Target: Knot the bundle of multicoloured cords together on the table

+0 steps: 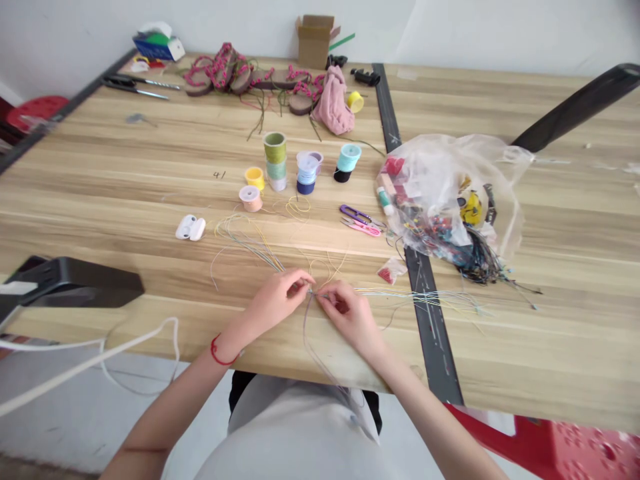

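My left hand (pixel 280 300) and my right hand (pixel 345 313) meet near the front edge of the wooden table (pixel 150 200), both with fingers pinched on a bundle of thin coloured threads (pixel 425 298). The threads run right across the table's dark seam and fan left toward loops near the spools. A purple strand hangs from the pinch point down over the table edge toward my lap. A red cord circles my left wrist.
Several thread spools (pixel 275 160) stand mid-table, with a white earbud case (pixel 190 228), small scissors (pixel 360 220) and a clear bag of beads (pixel 445 200). Braided sandals (pixel 235 73), a pink cloth (pixel 334 103) and a cardboard box (pixel 315 40) lie at the back. A black device (pixel 75 283) sits left.
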`<state>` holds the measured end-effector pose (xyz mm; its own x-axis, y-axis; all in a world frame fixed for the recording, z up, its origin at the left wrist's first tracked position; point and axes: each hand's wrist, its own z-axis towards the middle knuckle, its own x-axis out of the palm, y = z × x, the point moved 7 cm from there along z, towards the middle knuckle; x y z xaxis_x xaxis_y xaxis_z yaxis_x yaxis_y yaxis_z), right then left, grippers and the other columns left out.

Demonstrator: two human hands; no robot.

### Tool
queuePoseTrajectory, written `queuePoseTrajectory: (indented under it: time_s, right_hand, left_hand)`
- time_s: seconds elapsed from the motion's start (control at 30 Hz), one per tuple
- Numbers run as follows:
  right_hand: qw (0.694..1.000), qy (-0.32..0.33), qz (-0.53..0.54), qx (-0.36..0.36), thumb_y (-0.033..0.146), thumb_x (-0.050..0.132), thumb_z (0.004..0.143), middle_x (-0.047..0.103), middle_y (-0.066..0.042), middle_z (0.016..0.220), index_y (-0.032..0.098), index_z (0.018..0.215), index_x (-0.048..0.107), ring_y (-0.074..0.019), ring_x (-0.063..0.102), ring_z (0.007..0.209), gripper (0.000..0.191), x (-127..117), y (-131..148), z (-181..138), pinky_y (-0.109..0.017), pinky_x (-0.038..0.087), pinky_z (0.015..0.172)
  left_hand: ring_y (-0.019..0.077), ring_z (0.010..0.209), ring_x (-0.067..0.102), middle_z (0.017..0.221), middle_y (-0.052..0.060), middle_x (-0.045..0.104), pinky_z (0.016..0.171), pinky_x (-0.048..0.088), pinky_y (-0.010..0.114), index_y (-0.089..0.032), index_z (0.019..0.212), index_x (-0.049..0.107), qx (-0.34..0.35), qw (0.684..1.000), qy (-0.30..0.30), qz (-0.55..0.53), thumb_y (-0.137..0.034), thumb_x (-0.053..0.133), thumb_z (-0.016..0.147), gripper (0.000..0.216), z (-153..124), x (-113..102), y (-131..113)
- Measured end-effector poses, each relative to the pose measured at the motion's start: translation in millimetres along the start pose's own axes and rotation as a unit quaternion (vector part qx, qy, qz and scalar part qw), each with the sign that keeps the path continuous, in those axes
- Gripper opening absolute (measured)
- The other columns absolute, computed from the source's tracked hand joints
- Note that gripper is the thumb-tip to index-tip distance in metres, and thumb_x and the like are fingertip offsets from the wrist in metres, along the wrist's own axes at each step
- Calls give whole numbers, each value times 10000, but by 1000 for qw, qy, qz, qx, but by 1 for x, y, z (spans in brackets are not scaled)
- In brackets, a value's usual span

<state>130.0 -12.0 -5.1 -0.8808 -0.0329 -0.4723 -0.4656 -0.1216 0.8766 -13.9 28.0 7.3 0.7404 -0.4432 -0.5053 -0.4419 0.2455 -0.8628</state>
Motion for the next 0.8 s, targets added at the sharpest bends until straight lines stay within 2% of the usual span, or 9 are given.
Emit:
queuePoseTrajectory:
  time_s: [0.1,0.2,0.3,0.4,0.53,0.67,0.8]
  right_hand:
    - [998,21,-40,-41,218,554,901,554,-1,754,214,881,632,-132,549,626,81,2,8,-2,-245,479,560]
    - [996,39,-59,-52,147,532,888,602,-32,870,208,922,611,-135,606,662,106,5,9,-2,-250,519,585]
    - [992,39,-109,-55,112,496,892,628,-59,937,204,942,596,-159,650,723,144,5,8,-3,-278,544,641]
    - [984,39,-165,-60,114,468,918,645,-66,916,197,916,591,-184,669,757,149,7,8,-5,-303,544,666]
    - [966,49,-245,-63,153,449,958,651,-64,876,195,895,601,-186,666,709,169,9,9,-6,-286,504,588]
    - [940,75,-329,-54,181,452,978,645,-62,845,182,895,599,-180,646,633,168,12,9,-6,-272,408,477]
    - [928,96,-357,-54,160,443,978,632,-60,856,178,902,587,-171,643,633,164,13,12,-5,-269,383,478]
  left_hand:
    - [147,795,650,843,12,692,770,507,274,-192,932,651,-38,994,-31,-98,-238,569,896,101,1,-6,7]
    - [152,765,660,788,18,687,725,508,270,-178,922,633,-71,978,-34,-191,-310,615,867,144,1,-9,16]
    - [135,670,641,681,-26,612,662,492,251,-182,973,615,-83,974,-23,-211,-339,629,865,191,-1,-11,21]
    - [117,645,599,698,-41,569,651,484,242,-196,1001,612,-66,985,-7,-158,-318,607,890,165,-5,-12,19]
    - [130,735,586,822,-6,613,705,479,252,-203,947,621,5,1000,11,4,-232,554,929,75,-8,-9,7]
    - [138,798,603,990,34,607,752,498,268,-192,979,598,88,988,24,123,-186,490,968,109,-11,-2,-2]
    - [177,934,618,1039,54,603,854,505,310,-178,984,600,140,968,36,203,-191,480,990,120,-13,5,-6]
